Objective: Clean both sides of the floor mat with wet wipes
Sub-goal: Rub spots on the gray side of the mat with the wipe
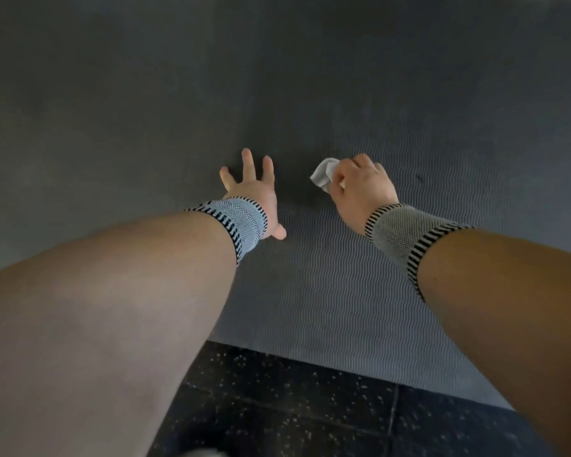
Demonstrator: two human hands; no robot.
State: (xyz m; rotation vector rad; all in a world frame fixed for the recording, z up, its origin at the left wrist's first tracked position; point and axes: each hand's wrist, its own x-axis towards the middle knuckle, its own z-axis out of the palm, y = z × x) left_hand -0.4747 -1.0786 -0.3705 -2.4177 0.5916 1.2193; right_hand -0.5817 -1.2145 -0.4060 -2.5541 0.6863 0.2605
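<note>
A dark grey floor mat (327, 291) with a fine wavy ribbed texture fills most of the head view. My left hand (254, 192) lies flat on the mat with its fingers spread and straight. To its right, my right hand (360, 186) grips a crumpled white wet wipe (323, 174), which sticks out past the fingers toward the left and sits on or just above the mat surface. Both wrists wear knitted black-and-white bands.
The mat's near edge (310, 359) runs diagonally across the bottom, with black speckled floor tiles (294, 407) below it. A pale blurred object (201, 452) shows at the bottom edge. The mat stretches far ahead and to both sides.
</note>
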